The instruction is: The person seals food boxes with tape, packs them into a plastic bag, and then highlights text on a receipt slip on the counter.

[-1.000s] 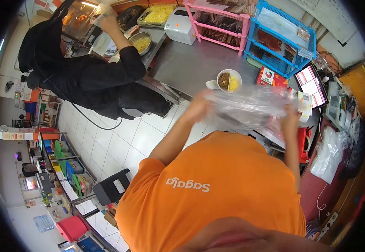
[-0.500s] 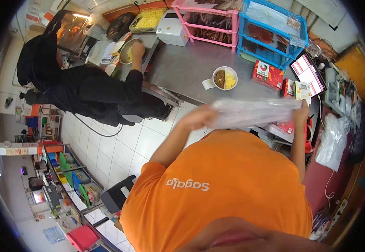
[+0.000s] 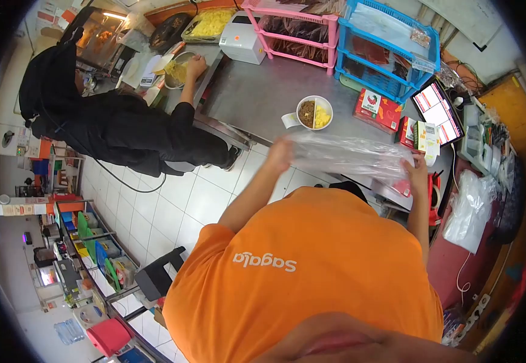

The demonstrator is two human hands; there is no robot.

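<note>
A clear plastic bag (image 3: 351, 156) is stretched sideways in front of my orange shirt, at the counter's near edge. My left hand (image 3: 280, 155) is closed around one end of it. Fingers of my right hand (image 3: 417, 170) pinch the other end. Just beyond the bag, a round white bowl (image 3: 315, 113) stands upright on the steel counter (image 3: 245, 91). Brown minced food fills one half of the bowl and yellow pieces fill the other. A white paper slip (image 3: 289, 120) sits at the bowl's left side. Neither hand touches the bowl.
Red boxes (image 3: 377, 110) stand right of the bowl, near a screen (image 3: 438, 112). Pink (image 3: 296, 45) and blue racks (image 3: 390, 54) line the back beside a white printer (image 3: 242, 40). At left, a person in black (image 3: 136, 127) reaches into a metal bowl (image 3: 177, 70). Plastic bags (image 3: 470, 209) hang at right.
The bag has been drawn out longer and straighter between my hands, and my left hand has moved left. The co-worker's hand has lifted slightly at the metal bowl. The view has shifted a little.
</note>
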